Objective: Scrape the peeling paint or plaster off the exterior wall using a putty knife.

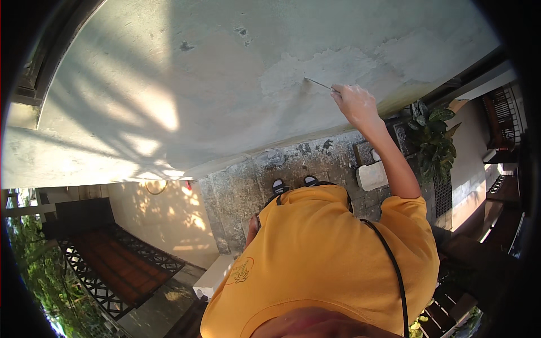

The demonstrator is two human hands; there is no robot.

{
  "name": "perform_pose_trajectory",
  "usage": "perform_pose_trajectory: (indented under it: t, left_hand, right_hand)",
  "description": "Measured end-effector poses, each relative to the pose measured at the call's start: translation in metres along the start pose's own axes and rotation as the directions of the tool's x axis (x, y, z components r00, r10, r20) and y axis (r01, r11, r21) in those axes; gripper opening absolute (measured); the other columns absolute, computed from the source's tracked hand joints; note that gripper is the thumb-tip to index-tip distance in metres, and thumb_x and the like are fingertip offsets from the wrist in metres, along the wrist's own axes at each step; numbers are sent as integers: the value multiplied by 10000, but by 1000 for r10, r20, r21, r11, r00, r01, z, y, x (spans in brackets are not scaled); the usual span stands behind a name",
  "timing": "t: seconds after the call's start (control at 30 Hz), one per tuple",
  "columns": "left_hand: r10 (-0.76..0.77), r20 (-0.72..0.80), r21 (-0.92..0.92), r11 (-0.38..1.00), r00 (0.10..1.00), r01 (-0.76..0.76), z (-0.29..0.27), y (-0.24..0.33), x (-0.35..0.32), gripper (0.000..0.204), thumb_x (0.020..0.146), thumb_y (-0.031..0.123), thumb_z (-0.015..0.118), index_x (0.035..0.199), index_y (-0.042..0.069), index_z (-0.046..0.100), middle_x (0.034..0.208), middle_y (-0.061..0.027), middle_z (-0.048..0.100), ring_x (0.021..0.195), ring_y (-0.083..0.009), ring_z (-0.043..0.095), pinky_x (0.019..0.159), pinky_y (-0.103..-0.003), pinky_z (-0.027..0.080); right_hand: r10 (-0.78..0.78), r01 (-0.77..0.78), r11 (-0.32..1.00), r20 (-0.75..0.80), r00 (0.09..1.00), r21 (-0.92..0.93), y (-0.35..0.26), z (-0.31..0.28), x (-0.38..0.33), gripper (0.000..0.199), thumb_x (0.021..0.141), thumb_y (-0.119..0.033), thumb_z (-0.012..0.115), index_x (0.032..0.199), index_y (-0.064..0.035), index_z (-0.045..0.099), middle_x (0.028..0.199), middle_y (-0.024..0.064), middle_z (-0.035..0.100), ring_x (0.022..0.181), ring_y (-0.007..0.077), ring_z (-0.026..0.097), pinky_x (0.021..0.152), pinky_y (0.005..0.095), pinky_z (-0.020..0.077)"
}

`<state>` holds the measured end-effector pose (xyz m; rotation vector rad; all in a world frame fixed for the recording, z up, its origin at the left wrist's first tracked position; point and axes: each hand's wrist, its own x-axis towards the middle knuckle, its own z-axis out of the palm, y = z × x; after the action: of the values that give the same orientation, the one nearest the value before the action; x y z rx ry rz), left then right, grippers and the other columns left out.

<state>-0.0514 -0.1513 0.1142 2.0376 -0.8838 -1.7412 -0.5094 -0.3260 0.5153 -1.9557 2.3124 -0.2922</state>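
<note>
The likeliest trouble was a gouge in the ragged pale patch (344, 59) on the far wall (225, 84): the thin blade-like tool (318, 84) met it at a slant, and too steep a tilt or too hard a push could have dug its tip in. The whitish residue on the right hand (355, 103) might have let the grip slide, and any loosened crumbs might have fallen toward the 2 sandals (279, 185) at the wall's foot.

The right hand was closed around the tool's near, right end, while its far, left end reached the patch; whether it pressed or only grazed could not be told. The left hand (251, 228) hung low, mostly hidden beside the yellow shirt (321, 253), so its state could not be told.

The tool looked slim, straight and greyish, seen almost edge-on. The patch looked chalky, paler than the greenish-grey wall, with an irregular border.
</note>
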Motion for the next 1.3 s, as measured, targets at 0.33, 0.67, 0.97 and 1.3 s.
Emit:
perform_pose_trajectory:
  t: [0.33, 0.67, 0.97, 1.3]
  left_hand:
    - [109, 128, 205, 970, 986, -133, -60, -6, 40, 400, 933, 376, 365, 1190, 120, 532, 1112, -77, 627, 987, -219, 588, 842, -395, 433]
    - [-91, 178, -3, 996, 980, 93, -86, -2, 118, 416, 928, 392, 365, 1203, 119, 516, 1140, -74, 609, 1014, -227, 577, 855, -393, 425]
    - [-46, 203, 103, 994, 978, 25, -86, 7, 101, 379, 927, 369, 387, 1148, 106, 548, 1078, -78, 620, 924, -217, 599, 782, -377, 463]
    - [-71, 134, 17, 997, 988, 70, -91, -58, 118, 382, 931, 343, 387, 1157, 78, 543, 1092, -131, 613, 907, -258, 603, 770, -380, 497]
  right_hand:
    - [84, -85, 996, -84, 993, -1, -32, 26, -1, 250, 883, -286, 539, 965, -87, 665, 834, 180, 645, 833, 369, 614, 732, 461, 484]
    - [203, -200, 976, -22, 979, 82, -43, 25, -12, 264, 879, -287, 550, 944, -65, 680, 859, 193, 649, 851, 382, 610, 747, 460, 477]
    - [163, -161, 980, -14, 986, 116, -44, 48, 0, 256, 865, -269, 571, 928, -48, 685, 831, 202, 647, 841, 375, 613, 756, 451, 472]
    - [194, -189, 972, -25, 981, 137, -47, 39, -1, 282, 867, -283, 564, 914, -29, 678, 853, 199, 644, 870, 378, 601, 782, 453, 460]
